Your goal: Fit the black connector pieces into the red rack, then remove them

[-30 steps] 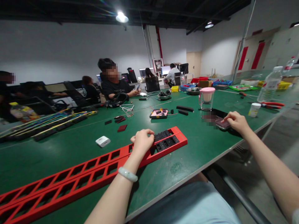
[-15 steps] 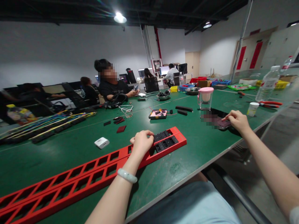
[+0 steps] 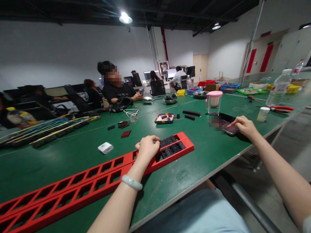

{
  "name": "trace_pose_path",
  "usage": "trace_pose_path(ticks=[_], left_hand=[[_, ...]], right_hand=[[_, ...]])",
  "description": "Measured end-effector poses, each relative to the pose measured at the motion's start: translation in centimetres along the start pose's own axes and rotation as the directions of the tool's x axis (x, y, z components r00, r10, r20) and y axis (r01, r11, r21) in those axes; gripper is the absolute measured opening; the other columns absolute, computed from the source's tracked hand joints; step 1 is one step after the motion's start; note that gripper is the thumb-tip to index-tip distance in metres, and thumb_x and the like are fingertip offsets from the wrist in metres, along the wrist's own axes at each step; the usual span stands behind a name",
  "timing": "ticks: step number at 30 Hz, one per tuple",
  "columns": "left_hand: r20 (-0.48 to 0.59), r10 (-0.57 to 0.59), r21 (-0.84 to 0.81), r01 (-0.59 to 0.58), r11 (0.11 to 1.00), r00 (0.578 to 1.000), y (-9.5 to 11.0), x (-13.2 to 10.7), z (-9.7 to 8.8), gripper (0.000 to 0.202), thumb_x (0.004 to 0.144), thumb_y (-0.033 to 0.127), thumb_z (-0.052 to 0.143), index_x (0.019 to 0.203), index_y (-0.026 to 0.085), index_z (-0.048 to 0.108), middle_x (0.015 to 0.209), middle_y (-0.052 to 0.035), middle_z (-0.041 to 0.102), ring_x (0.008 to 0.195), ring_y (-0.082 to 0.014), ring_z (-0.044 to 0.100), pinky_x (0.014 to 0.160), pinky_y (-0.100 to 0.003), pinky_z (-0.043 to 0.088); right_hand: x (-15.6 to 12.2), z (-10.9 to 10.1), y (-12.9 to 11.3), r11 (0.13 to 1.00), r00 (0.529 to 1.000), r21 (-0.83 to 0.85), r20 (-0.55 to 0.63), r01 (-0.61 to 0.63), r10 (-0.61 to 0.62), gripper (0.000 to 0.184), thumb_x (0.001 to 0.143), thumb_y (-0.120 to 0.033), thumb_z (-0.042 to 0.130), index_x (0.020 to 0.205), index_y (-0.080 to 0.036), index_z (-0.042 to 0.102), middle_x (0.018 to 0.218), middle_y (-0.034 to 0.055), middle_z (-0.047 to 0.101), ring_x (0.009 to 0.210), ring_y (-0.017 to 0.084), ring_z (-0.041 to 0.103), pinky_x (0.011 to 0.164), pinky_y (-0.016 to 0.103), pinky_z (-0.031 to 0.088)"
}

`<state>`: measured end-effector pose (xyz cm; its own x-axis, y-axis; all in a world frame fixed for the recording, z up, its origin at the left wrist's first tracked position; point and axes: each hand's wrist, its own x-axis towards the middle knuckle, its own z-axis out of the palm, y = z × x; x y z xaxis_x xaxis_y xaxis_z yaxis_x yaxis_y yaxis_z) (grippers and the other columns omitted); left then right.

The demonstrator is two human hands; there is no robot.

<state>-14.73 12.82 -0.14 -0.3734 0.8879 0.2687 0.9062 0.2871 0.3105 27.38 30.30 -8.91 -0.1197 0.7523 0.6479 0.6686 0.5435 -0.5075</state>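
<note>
Change since the preceding second: negligible. The left grip stays on the red slotted frame, loosely clenched, fingertips at the first of the black inserts; whether it clasps the rail cannot be told. The right grip remains released, fingers laid on the phone, shifted only slightly. Work is at a hold. The frame lies flat on the table, directly under the left grip, its far end just beyond the knuckles.

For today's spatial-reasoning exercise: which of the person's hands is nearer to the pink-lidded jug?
Right. The right hand rests on a phone close beside the pink-lidded jug; the left hand lies on the red frame, much farther away.
</note>
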Motion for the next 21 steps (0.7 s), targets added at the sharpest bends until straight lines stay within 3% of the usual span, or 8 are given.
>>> trace_pose_path(ticks=[4,9,16,21], left_hand=[[-0.004,0.007,0.003,-0.007,1.0,1.0,0.0,0.0,0.0,0.026,0.067,0.03,0.043,0.079,0.031,0.066,0.093,0.0015,0.064,0.097,-0.0215,0.053,0.081,-0.036,0.036],[-0.008,0.002,0.004,-0.002,1.0,1.0,0.0,0.1,0.0,0.025,0.066,0.03,0.043,0.078,0.031,0.066,0.092,0.0015,0.065,0.096,-0.0215,0.054,0.079,-0.035,0.036],[-0.01,0.002,0.003,-0.002,1.0,1.0,-0.1,0.2,0.2,0.026,0.067,0.031,0.044,0.08,0.03,0.066,0.093,0.0002,0.065,0.095,-0.0204,0.054,0.079,-0.033,0.035],[-0.006,-0.007,-0.003,0.007,1.0,1.0,0.1,0.2,-0.1,0.025,0.066,0.03,0.043,0.078,0.03,0.066,0.092,0.0012,0.065,0.096,-0.0217,0.054,0.081,-0.035,0.035]], right_hand=[[0.2,-0.1,0.0,0.991,0.994,-0.104,-0.085,-0.078,0.069,0.021,0.072,-0.022,0.043,0.066,-0.023,0.063,0.074,0.0011,0.06,0.081,0.018,0.048,0.069,0.029,0.037],[0.3,0.1,-0.2,1.0,0.996,-0.002,-0.085,-0.014,0.014,0.018,0.071,-0.022,0.044,0.068,-0.023,0.062,0.075,0.0008,0.061,0.082,0.018,0.048,0.072,0.029,0.038],[0.3,0.2,-1.0,0.994,0.992,0.04,0.079,0.099,-0.102,0.021,0.073,-0.022,0.043,0.077,-0.023,0.064,0.08,0.0021,0.058,0.086,0.018,0.047,0.08,0.031,0.036],[0.4,0.2,-1.0,0.995,0.988,0.014,0.12,0.1,-0.101,0.024,0.074,-0.024,0.042,0.081,-0.024,0.065,0.082,0.0028,0.057,0.089,0.02,0.045,0.084,0.036,0.034]])
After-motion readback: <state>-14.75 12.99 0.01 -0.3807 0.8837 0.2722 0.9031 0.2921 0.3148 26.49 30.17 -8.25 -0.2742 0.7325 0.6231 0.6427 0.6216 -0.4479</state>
